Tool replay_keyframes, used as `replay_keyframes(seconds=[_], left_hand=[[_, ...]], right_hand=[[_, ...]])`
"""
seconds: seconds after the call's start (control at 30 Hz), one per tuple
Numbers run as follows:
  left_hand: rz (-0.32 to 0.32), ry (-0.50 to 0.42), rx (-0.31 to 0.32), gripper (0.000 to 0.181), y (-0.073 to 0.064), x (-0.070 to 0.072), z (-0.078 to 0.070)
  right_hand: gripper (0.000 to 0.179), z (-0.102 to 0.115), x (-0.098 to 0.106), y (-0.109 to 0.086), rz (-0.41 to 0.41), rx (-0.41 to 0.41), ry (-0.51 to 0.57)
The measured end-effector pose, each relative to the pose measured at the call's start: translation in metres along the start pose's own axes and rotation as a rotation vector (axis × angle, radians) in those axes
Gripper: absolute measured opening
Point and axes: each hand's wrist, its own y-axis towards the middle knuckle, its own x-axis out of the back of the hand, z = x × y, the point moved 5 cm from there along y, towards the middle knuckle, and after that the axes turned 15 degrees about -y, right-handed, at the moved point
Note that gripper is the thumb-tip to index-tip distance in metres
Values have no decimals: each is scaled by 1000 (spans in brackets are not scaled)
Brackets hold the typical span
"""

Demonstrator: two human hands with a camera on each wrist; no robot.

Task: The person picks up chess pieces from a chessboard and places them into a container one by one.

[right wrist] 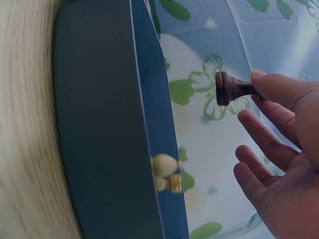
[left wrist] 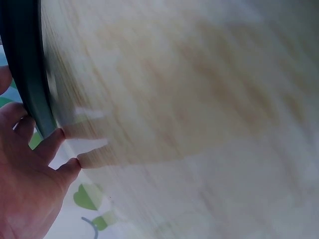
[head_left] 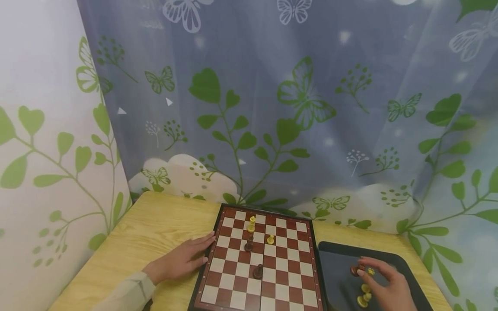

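My left hand (head_left: 180, 258) rests at the left edge of a red-and-white chessboard (head_left: 254, 298), its extended fingertips touching the dark rim. The left wrist view shows that hand (left wrist: 30, 184) against the board's side. With thumb and forefinger, my right hand (head_left: 391, 285) pinches a dark brown chess piece (right wrist: 230, 89) by its narrow end, base outward, above a dark tray (head_left: 334, 255); its top is hidden by the fingers. On the board stand a tall yellow piece (head_left: 251, 224), a yellow pawn (head_left: 270, 239) and two dark pieces, one farther back (head_left: 249, 244) and one nearer (head_left: 257, 271).
Several yellow pieces (head_left: 364, 299) are in the tray, right of the board and close beside it. The wooden table (head_left: 175, 216) extends to the left. A printed curtain (head_left: 253, 142) with leaves and butterflies hangs right behind the table.
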Motion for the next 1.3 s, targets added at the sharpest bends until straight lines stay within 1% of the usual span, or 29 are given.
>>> replay_keyframes(seconds=[0.07,0.17,0.37,0.43,0.5,0.6,0.7,0.73,0.83,0.9,0.97,1.07,1.13,1.17,1.2,1.3], left_hand=[[-1,-1,0,59,0,0,1],[-1,-1,1,59,1,-1,2],[1,-3,6,60,0,-1,2],[1,0,7,60,0,-1,2],[1,2,8,60,0,-1,1],[-1,0,9,60,0,0,1],[-8,-7,-4,59,0,0,1],[-12,4,-17,59,-1,0,1],[-17,7,-23,59,-1,0,1],[-15,11,-17,59,0,0,2],[-7,2,5,60,0,0,3],[-4,-1,7,60,1,0,2],[-3,-1,5,59,1,0,1],[-2,-5,2,59,1,0,1],[-1,-5,3,59,1,0,0],[3,-7,4,59,1,0,1]], right_hand=[[31,-4,2,-2,-20,4,-10],[31,-10,4,-4,-31,-7,-32],[30,-22,5,-6,-46,-42,-21],[30,-27,6,-7,-42,-67,-16],[32,-32,6,-8,-20,-103,-18],[35,-39,6,-10,-22,-146,5],[38,-47,9,-13,-47,-191,29],[39,-50,10,-15,-70,-211,39],[43,-59,16,-18,-89,-314,37],[44,-64,19,-20,-104,-374,30],[44,-69,21,-22,-130,-421,30],[40,-75,20,-23,-187,-453,44],[38,-80,18,-23,-210,-476,51],[39,-82,16,-22,-207,-472,53],[41,-85,13,-22,-187,-471,56],[52,-93,5,-22,-93,-476,68]])
